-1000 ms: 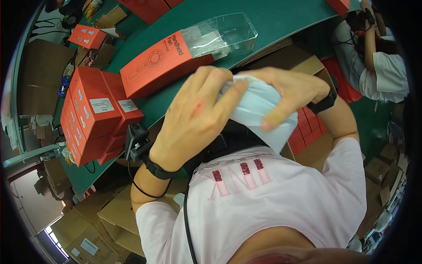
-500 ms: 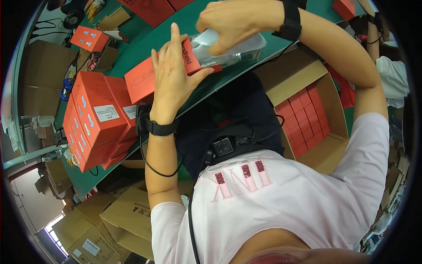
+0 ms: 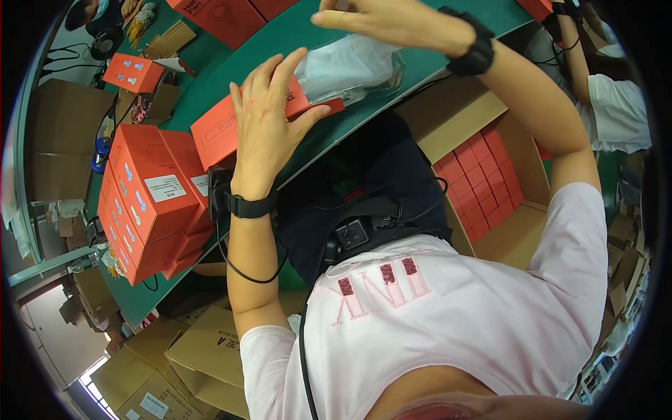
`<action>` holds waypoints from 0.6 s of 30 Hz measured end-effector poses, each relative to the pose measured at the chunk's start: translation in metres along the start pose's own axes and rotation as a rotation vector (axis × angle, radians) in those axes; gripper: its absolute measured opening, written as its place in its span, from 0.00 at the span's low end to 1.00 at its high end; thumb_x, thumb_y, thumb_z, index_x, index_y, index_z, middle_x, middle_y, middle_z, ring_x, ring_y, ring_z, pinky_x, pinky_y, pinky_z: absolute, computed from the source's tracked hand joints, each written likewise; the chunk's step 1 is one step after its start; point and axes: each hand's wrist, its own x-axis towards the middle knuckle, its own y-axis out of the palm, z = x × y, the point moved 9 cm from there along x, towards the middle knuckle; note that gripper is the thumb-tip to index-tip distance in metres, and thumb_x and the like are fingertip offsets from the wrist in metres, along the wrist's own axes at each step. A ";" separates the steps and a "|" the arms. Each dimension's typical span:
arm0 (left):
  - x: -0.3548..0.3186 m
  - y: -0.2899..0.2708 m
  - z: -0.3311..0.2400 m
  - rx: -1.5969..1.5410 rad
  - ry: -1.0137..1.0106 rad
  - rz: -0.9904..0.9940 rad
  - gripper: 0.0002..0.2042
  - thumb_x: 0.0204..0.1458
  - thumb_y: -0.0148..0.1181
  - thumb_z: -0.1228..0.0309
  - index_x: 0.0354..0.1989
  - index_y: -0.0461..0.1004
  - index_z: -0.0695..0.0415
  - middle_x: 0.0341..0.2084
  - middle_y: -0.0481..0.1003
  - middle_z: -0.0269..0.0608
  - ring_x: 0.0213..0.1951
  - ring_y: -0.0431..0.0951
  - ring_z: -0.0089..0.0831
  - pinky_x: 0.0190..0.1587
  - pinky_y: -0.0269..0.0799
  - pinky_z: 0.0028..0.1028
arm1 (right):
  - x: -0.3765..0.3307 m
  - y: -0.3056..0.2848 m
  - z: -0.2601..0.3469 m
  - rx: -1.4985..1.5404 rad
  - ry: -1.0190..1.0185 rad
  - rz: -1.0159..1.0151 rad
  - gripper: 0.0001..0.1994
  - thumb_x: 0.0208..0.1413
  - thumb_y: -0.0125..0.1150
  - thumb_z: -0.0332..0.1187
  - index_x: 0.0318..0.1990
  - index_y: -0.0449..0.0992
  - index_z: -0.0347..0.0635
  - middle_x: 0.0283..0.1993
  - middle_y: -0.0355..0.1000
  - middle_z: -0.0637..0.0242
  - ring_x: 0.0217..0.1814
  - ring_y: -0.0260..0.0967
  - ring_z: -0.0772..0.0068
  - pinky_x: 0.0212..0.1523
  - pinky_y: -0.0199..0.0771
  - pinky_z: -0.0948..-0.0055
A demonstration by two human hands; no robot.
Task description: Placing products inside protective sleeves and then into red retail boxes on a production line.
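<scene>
My left hand (image 3: 269, 115) grips an orange-red carton (image 3: 215, 133) lying on the green table, fingers over its far side and thumb beside its open end. From that end sticks a clear plastic tray (image 3: 387, 82), holding something in a translucent white bag (image 3: 346, 66). What the bag contains cannot be made out. Above the tray is my right hand (image 3: 381, 17), apart from it, with fingers stretched out and nothing visible in them; the top edge cuts off part of this hand.
Several red cartons (image 3: 150, 234) stand stacked at the table's left, with larger red boxes (image 3: 224, 21) at the back. A cardboard box (image 3: 514, 241) of small red boxes sits at my right. More cardboard boxes (image 3: 210, 350) lie lower left. Another person's arm (image 3: 572, 63) shows at upper right.
My right hand has lifted off the bag and moved up, away from the tray. My left hand stays on the carton, which has shifted slightly left in view.
</scene>
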 end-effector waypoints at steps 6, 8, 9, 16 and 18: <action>0.001 -0.002 -0.003 0.054 0.007 0.007 0.35 0.44 0.76 0.56 0.64 0.71 0.43 0.63 0.68 0.50 0.67 0.65 0.50 0.68 0.49 0.69 | -0.037 -0.030 0.037 -0.145 0.151 0.481 0.22 0.52 0.70 0.40 0.45 0.79 0.27 0.35 0.79 0.47 0.37 0.78 0.54 0.41 0.76 0.63; 0.002 0.001 -0.010 0.127 0.044 0.017 0.34 0.43 0.77 0.56 0.62 0.74 0.46 0.62 0.68 0.51 0.65 0.66 0.50 0.67 0.54 0.63 | -0.046 -0.009 0.007 -0.181 0.238 0.513 0.24 0.53 0.70 0.41 0.51 0.79 0.29 0.41 0.79 0.49 0.45 0.76 0.56 0.47 0.75 0.64; 0.004 0.003 -0.011 0.122 0.048 0.018 0.34 0.43 0.77 0.56 0.62 0.74 0.46 0.62 0.68 0.51 0.65 0.66 0.50 0.67 0.54 0.63 | -0.049 -0.003 -0.006 -0.230 0.125 0.355 0.23 0.58 0.66 0.46 0.49 0.80 0.31 0.39 0.78 0.51 0.40 0.76 0.56 0.44 0.76 0.62; 0.017 0.007 -0.011 0.105 0.058 0.041 0.31 0.39 0.79 0.53 0.50 0.81 0.58 0.57 0.70 0.53 0.60 0.67 0.50 0.63 0.61 0.50 | -0.053 -0.003 -0.010 -0.337 0.046 0.150 0.20 0.63 0.60 0.47 0.46 0.84 0.37 0.48 0.72 0.54 0.55 0.71 0.55 0.56 0.72 0.61; 0.021 0.011 -0.013 0.102 0.056 0.060 0.31 0.38 0.79 0.53 0.49 0.81 0.59 0.57 0.70 0.54 0.61 0.67 0.51 0.65 0.60 0.52 | -0.050 0.002 -0.020 -0.332 0.070 0.157 0.19 0.63 0.60 0.46 0.45 0.84 0.38 0.50 0.73 0.54 0.56 0.70 0.55 0.56 0.73 0.61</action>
